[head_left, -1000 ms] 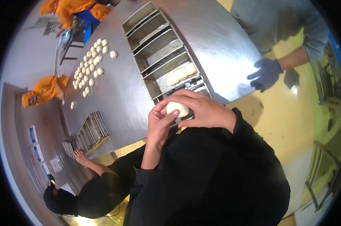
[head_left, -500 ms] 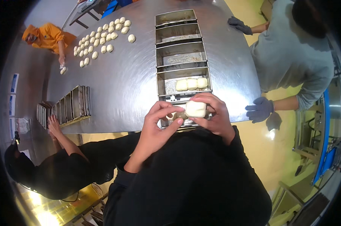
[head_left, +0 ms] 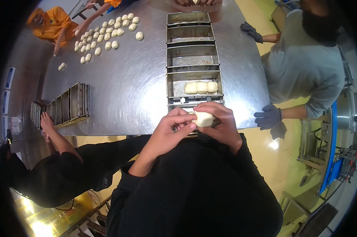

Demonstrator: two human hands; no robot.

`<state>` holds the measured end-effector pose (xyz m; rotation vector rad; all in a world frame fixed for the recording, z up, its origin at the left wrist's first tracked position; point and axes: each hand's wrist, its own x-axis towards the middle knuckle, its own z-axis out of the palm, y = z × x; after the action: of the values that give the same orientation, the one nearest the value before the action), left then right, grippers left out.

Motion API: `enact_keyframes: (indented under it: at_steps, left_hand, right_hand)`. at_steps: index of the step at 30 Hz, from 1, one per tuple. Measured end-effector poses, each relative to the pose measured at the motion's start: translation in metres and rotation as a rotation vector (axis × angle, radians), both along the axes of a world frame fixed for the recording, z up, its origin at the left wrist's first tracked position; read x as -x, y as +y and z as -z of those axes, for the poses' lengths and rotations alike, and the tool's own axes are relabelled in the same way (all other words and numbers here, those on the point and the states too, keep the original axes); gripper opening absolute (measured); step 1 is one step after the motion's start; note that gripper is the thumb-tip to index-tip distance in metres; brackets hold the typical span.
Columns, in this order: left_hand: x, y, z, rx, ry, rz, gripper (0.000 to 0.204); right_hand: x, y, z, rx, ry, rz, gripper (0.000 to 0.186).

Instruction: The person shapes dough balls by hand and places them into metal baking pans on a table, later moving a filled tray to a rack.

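My right hand [head_left: 226, 128] holds a pale, rounded dough piece [head_left: 204, 119] from the right, fingers over its top and thumb below. My left hand [head_left: 168, 134] grips the left side of that piece with curled fingertips and thumb. Both are over the near end of a row of metal loaf tins [head_left: 170, 83], where my fingers hide part of the nearest tin. Just beyond them, three dough pieces [head_left: 201, 87] sit side by side in one tin.
Several dough balls [head_left: 108, 36] lie across the steel table [head_left: 127, 87]. More tins [head_left: 70, 104] stand left, beside a co-worker's hand [head_left: 46, 120]. A gray-gloved co-worker [head_left: 268, 117] leans at the right edge. Orange-clothed workers [head_left: 60, 27] and other hands [head_left: 198, 2] are at the far side.
My view has swung round, bringing the tin row upright. My left hand has shifted from cupping the dough to holding its left side. Hands have appeared beyond the far tins.
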<state>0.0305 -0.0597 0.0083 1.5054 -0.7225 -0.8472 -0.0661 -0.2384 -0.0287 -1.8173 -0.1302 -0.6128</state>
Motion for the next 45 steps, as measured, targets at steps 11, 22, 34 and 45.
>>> enact_keyframes:
  at_steps: [11,22,34,45]
  left_hand:
    - [-0.002,0.005,0.009,-0.014,-0.247,-0.110,0.029]
    - [-0.004,0.026,0.028,0.121,0.335,-0.318,0.031]
    - [-0.018,0.038,0.009,0.072,0.300,-0.256,0.041]
    - [-0.019,0.041,0.008,0.095,0.219,-0.245,0.023]
  right_hand:
    - [0.000,0.026,-0.016,0.179,0.134,0.169,0.041]
    - [-0.016,0.041,-0.014,0.112,0.116,0.076,0.039]
    - [-0.024,0.043,-0.011,0.217,0.095,0.088,0.041]
    - [-0.022,0.050,0.002,-0.185,0.078,-0.017,0.047]
